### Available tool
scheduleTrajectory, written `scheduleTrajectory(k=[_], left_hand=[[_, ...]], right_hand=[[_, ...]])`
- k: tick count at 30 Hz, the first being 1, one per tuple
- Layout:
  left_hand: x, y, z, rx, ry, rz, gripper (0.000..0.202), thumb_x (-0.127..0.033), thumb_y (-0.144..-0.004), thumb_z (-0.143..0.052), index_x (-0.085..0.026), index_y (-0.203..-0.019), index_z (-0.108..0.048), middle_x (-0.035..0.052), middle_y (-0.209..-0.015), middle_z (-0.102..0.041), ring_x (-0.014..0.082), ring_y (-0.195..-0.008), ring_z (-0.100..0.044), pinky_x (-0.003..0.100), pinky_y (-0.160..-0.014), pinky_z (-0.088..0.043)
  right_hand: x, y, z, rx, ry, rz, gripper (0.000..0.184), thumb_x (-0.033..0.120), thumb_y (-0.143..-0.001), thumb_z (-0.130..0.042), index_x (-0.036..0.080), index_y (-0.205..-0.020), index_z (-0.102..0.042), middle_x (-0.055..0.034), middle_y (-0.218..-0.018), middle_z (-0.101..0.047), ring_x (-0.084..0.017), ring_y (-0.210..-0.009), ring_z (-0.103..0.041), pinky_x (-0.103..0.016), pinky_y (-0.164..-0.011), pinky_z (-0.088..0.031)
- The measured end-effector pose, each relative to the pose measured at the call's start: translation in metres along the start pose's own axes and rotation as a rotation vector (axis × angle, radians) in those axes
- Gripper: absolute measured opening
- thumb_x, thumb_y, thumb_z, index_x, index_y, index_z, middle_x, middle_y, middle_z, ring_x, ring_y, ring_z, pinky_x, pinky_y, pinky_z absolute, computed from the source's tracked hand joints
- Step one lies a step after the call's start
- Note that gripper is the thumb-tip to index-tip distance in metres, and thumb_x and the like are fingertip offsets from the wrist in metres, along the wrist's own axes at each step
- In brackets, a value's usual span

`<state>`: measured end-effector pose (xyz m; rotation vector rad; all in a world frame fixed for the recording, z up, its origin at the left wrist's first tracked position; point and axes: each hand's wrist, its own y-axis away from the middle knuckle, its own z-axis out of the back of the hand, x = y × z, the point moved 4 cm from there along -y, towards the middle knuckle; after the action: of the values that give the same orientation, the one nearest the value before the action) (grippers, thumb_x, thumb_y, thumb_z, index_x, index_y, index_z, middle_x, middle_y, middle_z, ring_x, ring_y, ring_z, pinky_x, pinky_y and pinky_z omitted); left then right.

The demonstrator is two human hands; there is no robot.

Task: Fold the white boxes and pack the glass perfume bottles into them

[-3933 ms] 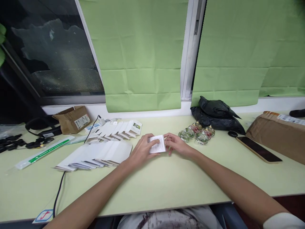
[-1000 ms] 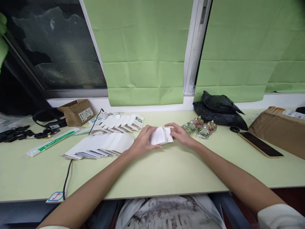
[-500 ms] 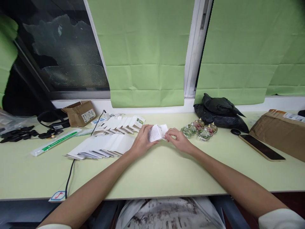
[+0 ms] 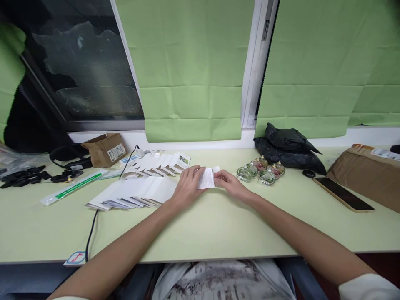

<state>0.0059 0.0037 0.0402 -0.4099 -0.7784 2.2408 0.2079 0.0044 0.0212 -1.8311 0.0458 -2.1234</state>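
A small white box (image 4: 206, 179) with fine print on one side is held over the middle of the table. My left hand (image 4: 188, 183) is closed around its left side, fingers across the top. At the box's right end, the bent fingers of my right hand (image 4: 227, 182) pinch at a white flap. Whatever may be inside the box is hidden. Left of my hands lie overlapping flattened white boxes (image 4: 134, 191) and, behind them, a row of white boxes (image 4: 159, 162). To the right sit several clear-wrapped round ornaments (image 4: 261, 170), green and red with gold tops.
Black plastic bags (image 4: 287, 148) lie at the back right, near a phone (image 4: 343, 193) and a large cardboard box (image 4: 365, 175). An open cardboard box (image 4: 106, 150), a green-striped plastic sleeve (image 4: 75, 186) and black straps (image 4: 25, 177) lie left. A black cable (image 4: 92, 233) crosses the table's front edge.
The small white box has turned so its printed side faces me more squarely. My left fingers have shifted over its top, and my right hand has come slightly left against the end.
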Motion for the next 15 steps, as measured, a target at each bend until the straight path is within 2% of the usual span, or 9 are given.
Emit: scheduleTrajectory(k=[4,6,11,15], left_hand=[[-0.001,-0.001,-0.001,0.004,0.043,0.021,0.077,-0.036,-0.088,-0.076,-0.03,-0.153,-0.035,0.0143,-0.143,-0.049,0.036,-0.132,-0.051,0.053,-0.108,-0.044],[-0.001,-0.001,-0.001,0.006,0.061,0.044,0.078,-0.035,-0.086,-0.078,-0.03,-0.151,-0.035,0.014,-0.141,-0.049,0.0357,-0.129,-0.052,0.053,-0.106,-0.045],[0.0,0.0,-0.001,0.015,0.129,0.066,0.084,-0.033,-0.081,-0.083,-0.031,-0.15,-0.036,0.0126,-0.141,-0.048,0.0348,-0.129,-0.053,0.052,-0.107,-0.047],[-0.002,0.0,0.001,0.025,0.186,0.056,0.086,-0.039,-0.081,-0.084,-0.033,-0.152,-0.036,0.0123,-0.142,-0.047,0.0343,-0.132,-0.051,0.052,-0.11,-0.047]], right_hand=[[0.011,0.001,0.008,-0.083,-0.024,0.002,0.009,0.031,-0.082,-0.063,0.023,-0.085,-0.062,0.0015,-0.087,-0.062,-0.018,-0.086,-0.054,-0.03,-0.081,-0.043],[0.017,0.001,0.01,-0.076,-0.059,0.053,0.008,0.028,-0.083,-0.059,0.023,-0.084,-0.065,0.0006,-0.088,-0.063,-0.019,-0.088,-0.055,-0.031,-0.084,-0.043],[0.018,0.0,0.008,0.008,-0.076,0.161,0.013,0.032,-0.088,-0.062,0.023,-0.094,-0.07,-0.0017,-0.096,-0.067,-0.019,-0.087,-0.059,-0.033,-0.084,-0.046],[0.011,-0.001,0.008,0.026,0.075,0.249,0.027,0.03,-0.082,-0.073,0.024,-0.108,-0.068,-0.0032,-0.108,-0.062,-0.017,-0.087,-0.057,-0.03,-0.079,-0.046]])
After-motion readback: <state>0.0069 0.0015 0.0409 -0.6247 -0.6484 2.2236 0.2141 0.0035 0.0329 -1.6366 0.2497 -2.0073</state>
